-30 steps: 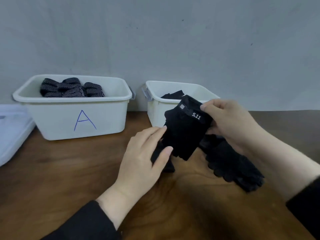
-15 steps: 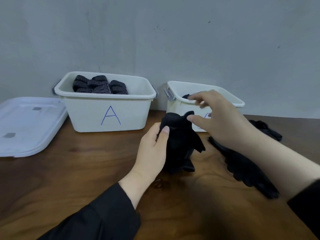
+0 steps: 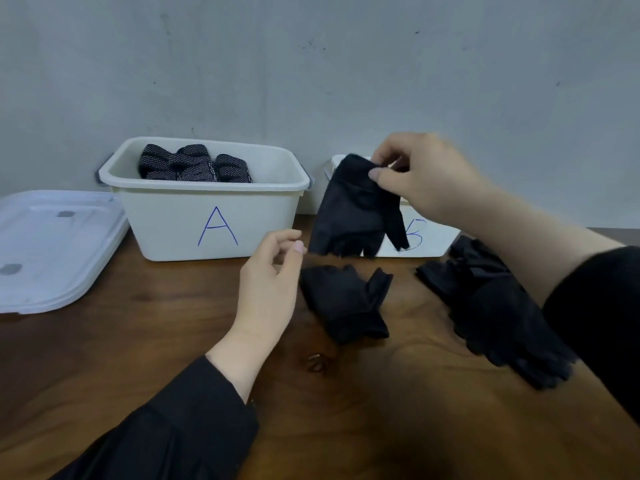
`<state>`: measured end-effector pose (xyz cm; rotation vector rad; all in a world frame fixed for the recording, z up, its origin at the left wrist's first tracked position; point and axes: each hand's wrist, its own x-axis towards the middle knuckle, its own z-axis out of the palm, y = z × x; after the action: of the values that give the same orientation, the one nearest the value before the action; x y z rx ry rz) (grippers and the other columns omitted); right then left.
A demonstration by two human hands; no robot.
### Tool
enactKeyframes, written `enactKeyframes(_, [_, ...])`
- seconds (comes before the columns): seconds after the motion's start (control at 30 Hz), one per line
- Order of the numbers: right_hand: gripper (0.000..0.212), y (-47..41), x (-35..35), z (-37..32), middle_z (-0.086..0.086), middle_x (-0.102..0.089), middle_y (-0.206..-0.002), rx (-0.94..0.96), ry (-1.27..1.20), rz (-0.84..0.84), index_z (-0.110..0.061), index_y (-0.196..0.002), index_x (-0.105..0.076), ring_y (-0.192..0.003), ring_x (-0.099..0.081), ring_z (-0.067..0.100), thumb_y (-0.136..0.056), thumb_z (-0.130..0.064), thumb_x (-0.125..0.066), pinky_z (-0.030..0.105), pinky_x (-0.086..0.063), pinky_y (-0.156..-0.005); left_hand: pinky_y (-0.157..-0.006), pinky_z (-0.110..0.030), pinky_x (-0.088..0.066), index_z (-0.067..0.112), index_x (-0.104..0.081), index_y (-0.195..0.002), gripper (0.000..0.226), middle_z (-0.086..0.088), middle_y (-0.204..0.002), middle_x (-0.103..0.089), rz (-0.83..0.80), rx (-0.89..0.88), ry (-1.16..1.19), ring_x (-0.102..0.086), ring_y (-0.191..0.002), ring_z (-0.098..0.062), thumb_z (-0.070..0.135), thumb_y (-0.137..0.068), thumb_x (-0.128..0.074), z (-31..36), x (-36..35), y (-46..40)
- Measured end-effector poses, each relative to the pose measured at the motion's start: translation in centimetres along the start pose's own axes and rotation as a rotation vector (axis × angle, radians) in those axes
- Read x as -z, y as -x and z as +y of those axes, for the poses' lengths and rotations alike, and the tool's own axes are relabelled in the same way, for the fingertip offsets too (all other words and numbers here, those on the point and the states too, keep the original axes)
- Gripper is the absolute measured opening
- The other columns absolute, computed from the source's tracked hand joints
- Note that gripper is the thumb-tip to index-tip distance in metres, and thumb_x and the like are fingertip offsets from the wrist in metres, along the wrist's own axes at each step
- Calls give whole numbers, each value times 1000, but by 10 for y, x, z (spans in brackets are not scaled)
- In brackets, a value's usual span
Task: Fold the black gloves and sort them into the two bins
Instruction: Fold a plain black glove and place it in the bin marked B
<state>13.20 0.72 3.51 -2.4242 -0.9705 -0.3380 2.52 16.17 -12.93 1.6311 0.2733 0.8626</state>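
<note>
- Glove [image 3: 353, 216], black and fingerless, is pinched at its cuff by the right hand [image 3: 426, 178] and hangs in the air in front of the second bin [image 3: 436, 240], its finger openings pointing down.
- The left hand [image 3: 273, 282] is held just left of the hanging glove's lower edge, fingers loosely curled, with nothing gripped.
- A second black glove [image 3: 346, 303] lies crumpled on the wooden table [image 3: 138, 341], below the hanging one and just right of the left hand.
- A pile of further black gloves [image 3: 491, 306] is spread on the table to the right, partly hidden by the right forearm.
- The bin marked A [image 3: 207, 216] stands at the back left; folded dotted gloves [image 3: 194, 166] are seen inside it.
- The second bin stands just right of it, largely covered by the held glove; its blue mark is only partly visible.
- A white lid [image 3: 52, 247] lies flat at the far left.
</note>
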Motion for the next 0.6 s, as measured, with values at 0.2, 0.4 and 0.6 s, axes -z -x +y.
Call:
enactKeyframes(0.2, [3,54,-44,28,-6,-65,-89,213,25,125,-21,-96,-64,-86,-57,10,-93,-19,-65,28,-44,-79,-68,-6,-43,36,-63,-98,16,14,-90,-69,71,-35,-88,-59,-78,-15,21,-99,-55,2,4,-2])
enactKeyframes(0.4, [24,142,-116,69,-18,-60,-131,254,68,-212,-30,-121,-64,-128,-50,-1,-99,-38,-59,31,-44,-106,-75,-5,-40,25,-68,-100,14,15,-95,-65,-49,-136,-274,-57,-90,1,21,-99,-55,-5,2,0])
enactKeyframes(0.6, [39,151,-121,71,-25,-56,-138,173,6,-161,-34,-133,-59,-139,-33,-12,-100,-51,-48,20,-29,-115,-97,-29,-38,34,-72,-99,22,20,-107,-60,-490,-242,-618,-50,-107,-2,46,-95,-54,-19,-5,3])
